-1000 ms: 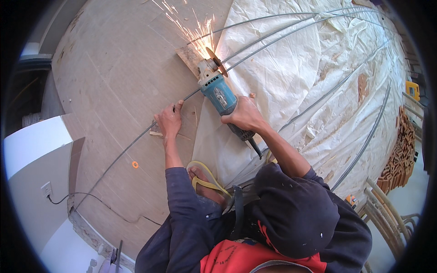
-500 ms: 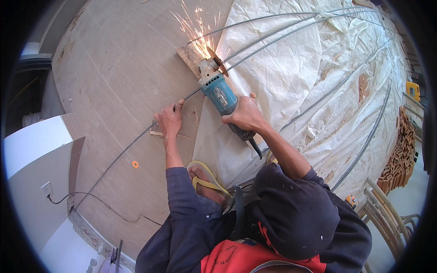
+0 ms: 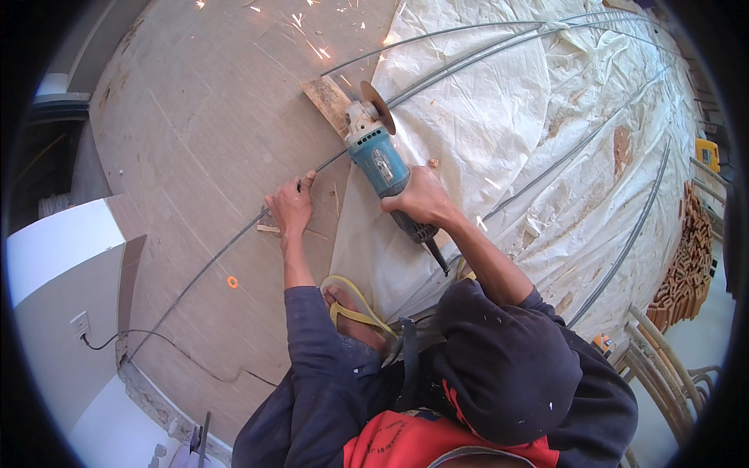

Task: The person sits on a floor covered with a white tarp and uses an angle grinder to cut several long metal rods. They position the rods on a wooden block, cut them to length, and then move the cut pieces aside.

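Note:
A teal angle grinder (image 3: 380, 162) with a brown cutting disc (image 3: 378, 107) is gripped around its body by my right hand (image 3: 422, 196). The disc stands just above a short wooden board (image 3: 328, 100) on the floor. My left hand (image 3: 291, 204) is closed on a thin steel rod (image 3: 221, 250), which runs from the lower left up to beneath the grinder's head. That head hides the rod's end. Beyond the disc, long steel rods (image 3: 470, 59) lie close together over a white sheet. A few loose sparks (image 3: 317, 48) fly over the floor at the top.
The crumpled white sheet (image 3: 468, 129) covers the right side, with more rods (image 3: 636, 226) on it. Bricks (image 3: 683, 273) are stacked at the far right. A black cord (image 3: 183, 352) runs from a wall outlet (image 3: 80, 324). An orange ring (image 3: 232, 281) lies on the tiles.
The dense spark stream at the disc has broken into a few scattered sparks. The grinder has shifted slightly right. A rod beyond the disc now lies against its neighbour. My left hand stays put.

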Demonstrator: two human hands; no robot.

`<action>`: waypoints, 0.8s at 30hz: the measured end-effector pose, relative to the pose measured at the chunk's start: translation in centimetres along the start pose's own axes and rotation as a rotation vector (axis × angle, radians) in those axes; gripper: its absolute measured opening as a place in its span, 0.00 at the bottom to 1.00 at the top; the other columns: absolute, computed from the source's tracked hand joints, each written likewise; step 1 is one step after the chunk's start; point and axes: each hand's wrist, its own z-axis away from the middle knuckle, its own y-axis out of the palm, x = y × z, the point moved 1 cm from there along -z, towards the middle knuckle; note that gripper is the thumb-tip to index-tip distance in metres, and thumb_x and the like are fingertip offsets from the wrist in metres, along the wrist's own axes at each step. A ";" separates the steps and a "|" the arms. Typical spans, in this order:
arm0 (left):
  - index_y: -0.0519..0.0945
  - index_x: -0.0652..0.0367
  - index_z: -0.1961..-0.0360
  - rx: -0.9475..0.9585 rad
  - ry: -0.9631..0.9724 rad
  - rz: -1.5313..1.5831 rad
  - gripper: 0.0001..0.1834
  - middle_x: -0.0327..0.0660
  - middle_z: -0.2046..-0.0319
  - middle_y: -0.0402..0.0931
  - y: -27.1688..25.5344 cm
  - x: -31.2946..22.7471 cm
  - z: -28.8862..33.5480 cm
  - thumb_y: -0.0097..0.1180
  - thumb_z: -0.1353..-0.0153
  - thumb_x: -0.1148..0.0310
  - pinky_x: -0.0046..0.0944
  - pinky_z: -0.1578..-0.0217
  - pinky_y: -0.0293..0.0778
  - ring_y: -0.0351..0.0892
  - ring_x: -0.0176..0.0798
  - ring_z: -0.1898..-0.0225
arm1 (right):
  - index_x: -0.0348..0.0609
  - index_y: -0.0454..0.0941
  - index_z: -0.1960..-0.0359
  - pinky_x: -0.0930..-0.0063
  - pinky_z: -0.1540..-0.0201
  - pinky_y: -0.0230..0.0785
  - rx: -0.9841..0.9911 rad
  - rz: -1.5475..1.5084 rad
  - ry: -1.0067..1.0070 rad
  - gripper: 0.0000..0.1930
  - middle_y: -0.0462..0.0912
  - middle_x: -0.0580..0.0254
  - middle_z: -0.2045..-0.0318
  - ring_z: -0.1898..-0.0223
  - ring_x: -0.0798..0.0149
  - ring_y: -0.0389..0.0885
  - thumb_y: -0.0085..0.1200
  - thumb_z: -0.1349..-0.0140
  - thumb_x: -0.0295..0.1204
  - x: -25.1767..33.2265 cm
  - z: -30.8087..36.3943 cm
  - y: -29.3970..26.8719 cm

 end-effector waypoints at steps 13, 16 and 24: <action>0.80 0.60 0.76 -0.010 -0.037 -0.022 0.34 0.50 0.77 0.78 -0.2 -0.1 0.0 0.44 0.36 0.36 0.51 0.56 0.60 0.76 0.56 0.67 | 0.30 0.79 0.64 0.66 0.58 0.74 -0.131 -0.195 -0.182 0.27 0.83 0.53 0.72 0.69 0.60 0.81 0.68 0.65 0.38 -2.7 2.4 0.0; 0.81 0.59 0.69 0.085 -0.090 0.032 0.31 0.50 0.69 0.79 -0.5 -0.6 -0.1 0.50 0.39 0.37 0.52 0.52 0.61 0.76 0.54 0.62 | 0.31 0.77 0.60 0.66 0.58 0.74 -0.104 -0.260 -0.141 0.29 0.83 0.53 0.70 0.68 0.60 0.81 0.67 0.64 0.37 -3.7 3.9 -1.7; 0.76 0.63 0.49 0.075 0.205 0.296 0.32 0.53 0.51 0.73 -1.3 -9.4 2.1 0.64 0.45 0.47 0.52 0.44 0.63 0.70 0.55 0.49 | 0.33 0.78 0.63 0.72 0.62 0.73 -0.173 -0.498 -0.114 0.24 0.82 0.60 0.70 0.69 0.67 0.80 0.68 0.64 0.33 -6.8 7.1 -6.1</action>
